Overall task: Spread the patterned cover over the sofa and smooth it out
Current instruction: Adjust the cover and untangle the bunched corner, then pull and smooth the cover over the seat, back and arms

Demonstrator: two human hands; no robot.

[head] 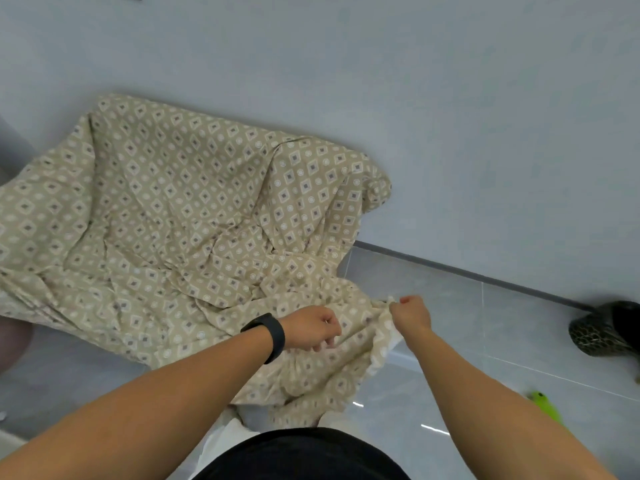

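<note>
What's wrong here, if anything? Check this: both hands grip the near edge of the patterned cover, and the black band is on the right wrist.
One detail is wrong. The head view shows the black band on the left wrist, not the right. The rest stands: the left hand and right hand both grip the near edge of the patterned cover.

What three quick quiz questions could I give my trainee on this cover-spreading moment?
1. True or false: both the left hand and the right hand grip the patterned cover.
2. Which wrist wears the black band? A) left B) right C) neither
3. Fill in: the cover over the sofa looks ____, not smooth.

Key: 1 true; 2 A; 3 wrinkled. The hands hold the cover's near right edge, above the grey floor.
</note>
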